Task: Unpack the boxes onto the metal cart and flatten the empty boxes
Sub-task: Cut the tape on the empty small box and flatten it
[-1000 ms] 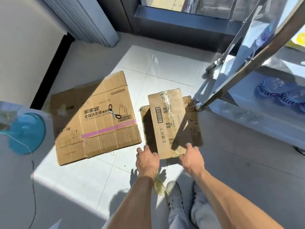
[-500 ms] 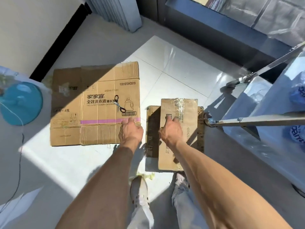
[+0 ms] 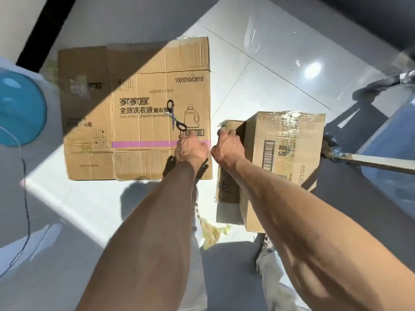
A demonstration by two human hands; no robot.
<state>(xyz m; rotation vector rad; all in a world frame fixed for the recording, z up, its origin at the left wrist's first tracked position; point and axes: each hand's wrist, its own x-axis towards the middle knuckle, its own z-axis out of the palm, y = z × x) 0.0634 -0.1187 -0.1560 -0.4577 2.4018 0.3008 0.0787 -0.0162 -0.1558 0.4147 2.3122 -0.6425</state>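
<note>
Head view showed the left hand (image 3: 190, 149) reaching, fingers loose, for the scissors (image 3: 176, 118) on the flattened detergent box (image 3: 137, 108); the right hand (image 3: 226, 147) gripped the taped box (image 3: 283, 162) on the floor; cutting its tape seemed next.

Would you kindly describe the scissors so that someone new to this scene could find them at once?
Look at the large flattened cardboard box lying on the tiled floor, left of the smaller box. Near its right edge, beside the printed bottle picture and just above the barcode, lie the scissors. They are the only metal tool there, dark-handled, just beyond the left hand.
</note>
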